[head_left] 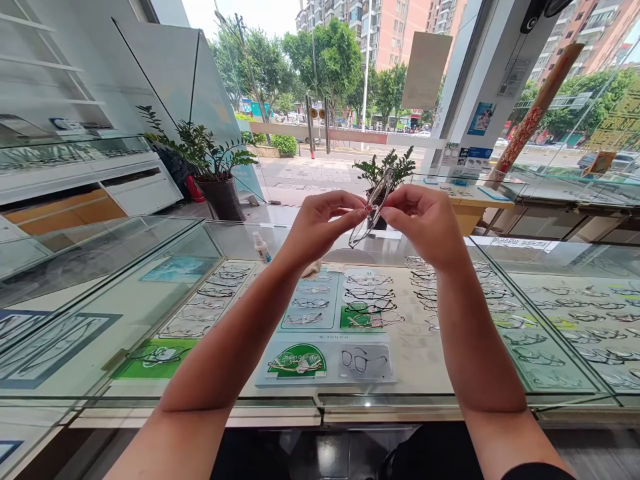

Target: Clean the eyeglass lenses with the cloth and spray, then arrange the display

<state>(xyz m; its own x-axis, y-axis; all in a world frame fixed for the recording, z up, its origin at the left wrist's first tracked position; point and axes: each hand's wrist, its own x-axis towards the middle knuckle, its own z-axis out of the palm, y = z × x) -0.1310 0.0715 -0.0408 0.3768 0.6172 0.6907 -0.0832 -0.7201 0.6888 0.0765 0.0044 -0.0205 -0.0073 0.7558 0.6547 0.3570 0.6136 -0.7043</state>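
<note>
A pair of eyeglasses (361, 230) with a thin frame is held up above the glass counter, turned nearly edge-on and tilted. My left hand (327, 223) pinches it near the middle, thumb against fingers. On the other side, my right hand (423, 217) has its thumb and fingers closed on the same glasses. Something small and red shows at my left fingertips; I cannot make out what it is. Below the hands, a white spray bottle (261, 247) with a blue label stands on the counter. A small beige item beside my left wrist is mostly hidden.
Under the glass counter (320, 401) lie rows of eyeglasses (369, 293) on trays and green cards. Two potted plants (220, 193) stand beyond it. Glass doors (318, 127) face a street. More display cases flank both sides.
</note>
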